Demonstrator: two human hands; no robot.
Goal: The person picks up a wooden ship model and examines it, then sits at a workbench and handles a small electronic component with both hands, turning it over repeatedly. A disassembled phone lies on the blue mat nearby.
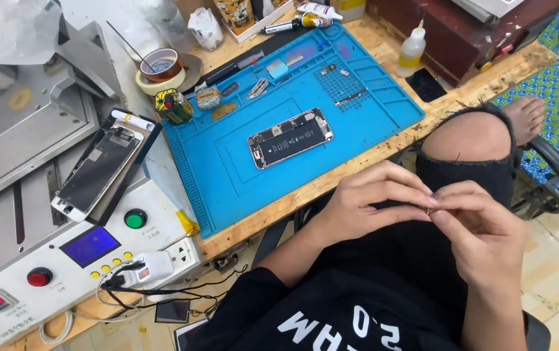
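Left hand: your left hand (364, 205) is over your lap, off the table edge, fingers curled in, thumb and forefinger pinched at the tips.
Right hand: your right hand (481, 227) meets it from the other side, its fingertips (436, 209) pressed against those of the left.
Part: a tiny part (430, 210) sits in the pinch between both hands; it is too small to tell what it is, perhaps a bit of metal.
Phone: the opened phone (290, 137) lies face-down near the middle of the blue mat (370, 123), its insides showing, well apart from your hands.
Mat: it covers the wooden table (383, 45); small parts and tools lie in its upper trays.
Screen: a detached screen (97, 168) rests on a dark frame to the left of the mat, on the white machine (162, 227).
Tape: two tape rolls (160, 69) stand stacked beyond the mat's far left corner.
Bottle: a small dropper bottle (412, 49) stands just past the mat's far right corner.
Knee: your bare knee (471, 136) shows through torn black trousers just beyond your hands.
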